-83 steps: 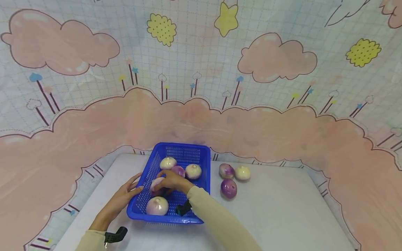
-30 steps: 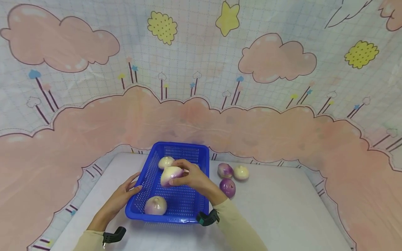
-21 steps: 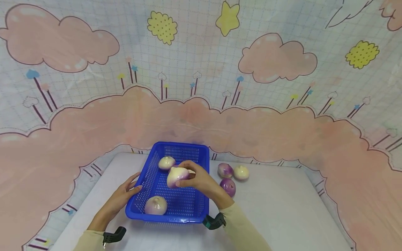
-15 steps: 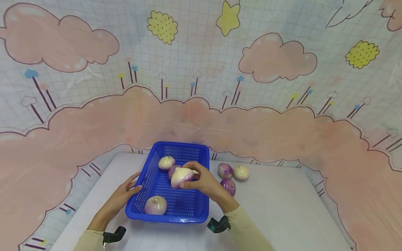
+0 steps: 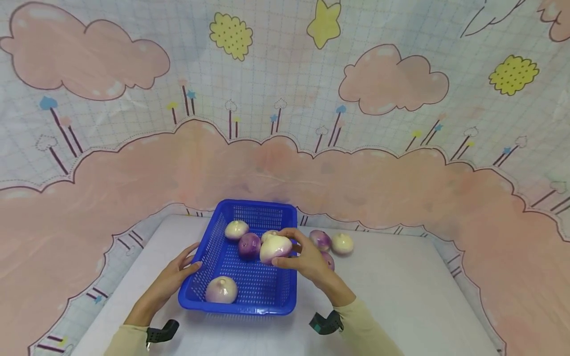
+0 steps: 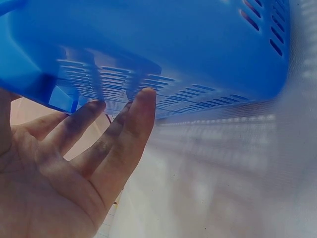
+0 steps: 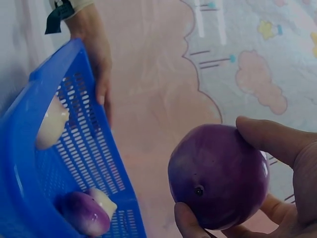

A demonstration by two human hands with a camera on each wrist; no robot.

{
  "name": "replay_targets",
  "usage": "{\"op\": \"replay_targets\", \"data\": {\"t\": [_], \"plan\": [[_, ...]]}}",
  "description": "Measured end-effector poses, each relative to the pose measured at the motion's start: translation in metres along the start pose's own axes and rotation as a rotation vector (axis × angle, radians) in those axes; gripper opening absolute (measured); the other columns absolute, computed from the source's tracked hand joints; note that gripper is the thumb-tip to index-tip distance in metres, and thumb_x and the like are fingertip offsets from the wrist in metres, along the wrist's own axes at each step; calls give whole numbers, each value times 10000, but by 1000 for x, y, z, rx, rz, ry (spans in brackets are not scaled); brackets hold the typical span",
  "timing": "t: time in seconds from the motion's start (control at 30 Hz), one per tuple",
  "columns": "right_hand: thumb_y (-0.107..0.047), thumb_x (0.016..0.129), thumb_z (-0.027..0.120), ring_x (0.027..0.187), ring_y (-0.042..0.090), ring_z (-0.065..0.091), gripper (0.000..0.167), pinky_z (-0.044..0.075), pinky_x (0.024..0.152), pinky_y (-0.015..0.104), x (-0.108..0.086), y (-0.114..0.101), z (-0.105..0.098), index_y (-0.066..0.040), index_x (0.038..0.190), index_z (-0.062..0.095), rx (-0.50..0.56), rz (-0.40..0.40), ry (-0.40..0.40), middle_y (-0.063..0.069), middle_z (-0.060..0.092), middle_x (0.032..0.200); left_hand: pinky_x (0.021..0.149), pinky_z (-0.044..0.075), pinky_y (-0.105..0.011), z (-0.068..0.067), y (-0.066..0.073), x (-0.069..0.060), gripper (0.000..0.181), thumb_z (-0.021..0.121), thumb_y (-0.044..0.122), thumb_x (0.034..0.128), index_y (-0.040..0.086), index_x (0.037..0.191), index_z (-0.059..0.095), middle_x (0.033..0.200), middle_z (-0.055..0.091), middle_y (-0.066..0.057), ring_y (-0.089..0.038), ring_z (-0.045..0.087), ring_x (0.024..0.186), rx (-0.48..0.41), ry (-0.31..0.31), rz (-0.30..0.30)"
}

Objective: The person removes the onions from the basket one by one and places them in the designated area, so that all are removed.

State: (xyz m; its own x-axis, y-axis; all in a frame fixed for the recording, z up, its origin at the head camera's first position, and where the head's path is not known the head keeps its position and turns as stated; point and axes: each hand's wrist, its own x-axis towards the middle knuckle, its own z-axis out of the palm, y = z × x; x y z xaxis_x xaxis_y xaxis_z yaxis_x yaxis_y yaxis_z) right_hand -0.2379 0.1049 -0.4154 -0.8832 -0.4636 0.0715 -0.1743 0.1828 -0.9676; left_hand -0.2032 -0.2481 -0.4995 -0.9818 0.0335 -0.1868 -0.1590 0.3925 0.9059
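My right hand [image 5: 307, 257] grips a white-and-purple onion [image 5: 275, 249] by its side, above the right part of a blue perforated basket [image 5: 238, 310]. In the right wrist view the purple underside of this onion [image 7: 218, 173] faces the camera, between thumb and fingers. My left hand [image 5: 173, 277] touches the basket's left side; the left wrist view has its fingers [image 6: 141, 114] nearly straight along the slotted outer wall. Inside the basket lie a pale onion [image 5: 237, 230], a purple onion [image 5: 249, 246], another pale onion [image 5: 269, 235] partly hidden, and a large whitish onion [image 5: 221, 290] at the front.
Right of the basket on the white table [image 5: 401, 296] are a purple-and-white onion [image 5: 319, 240], a pale onion [image 5: 342, 244] and a purple onion [image 5: 328, 260], partly covered by my right hand. A patterned cloth [image 5: 285, 173] rises behind the table.
My right hand has lifted the onion from the basket's left part and carried it rightward. The purple onion inside, hidden moments ago, is uncovered. My left hand stays at the basket's side.
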Motion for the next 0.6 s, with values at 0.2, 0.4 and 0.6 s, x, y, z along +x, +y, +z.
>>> {"op": "replay_targets", "data": {"t": [0.2,0.4,0.6], "plan": [[-175,804,808,1258,343,527,553,533,996,448,-12,2,-8,-161,1279,525,-27,12,48,84,504,1369,1057,368,-687,2,0,-5,761,544,423,989,197,1589,134,1584,265,-271,-514,393,1376,6,4,-6],[-108,789,813,1218,317,554,615,539,991,400,-25,4,-23,-118,1324,509,-3,-23,76,104,477,1412,1062,361,-687,6,-2,-9,764,545,435,985,207,1588,135,1587,269,-261,-511,373,1390,2,10,-9],[-119,796,810,1180,298,574,610,537,983,399,-42,6,-37,-130,1324,504,-13,-16,102,127,499,1413,1052,358,-691,9,-4,-13,759,541,436,987,211,1589,135,1586,272,-260,-515,368,1391,3,16,-1]]}}
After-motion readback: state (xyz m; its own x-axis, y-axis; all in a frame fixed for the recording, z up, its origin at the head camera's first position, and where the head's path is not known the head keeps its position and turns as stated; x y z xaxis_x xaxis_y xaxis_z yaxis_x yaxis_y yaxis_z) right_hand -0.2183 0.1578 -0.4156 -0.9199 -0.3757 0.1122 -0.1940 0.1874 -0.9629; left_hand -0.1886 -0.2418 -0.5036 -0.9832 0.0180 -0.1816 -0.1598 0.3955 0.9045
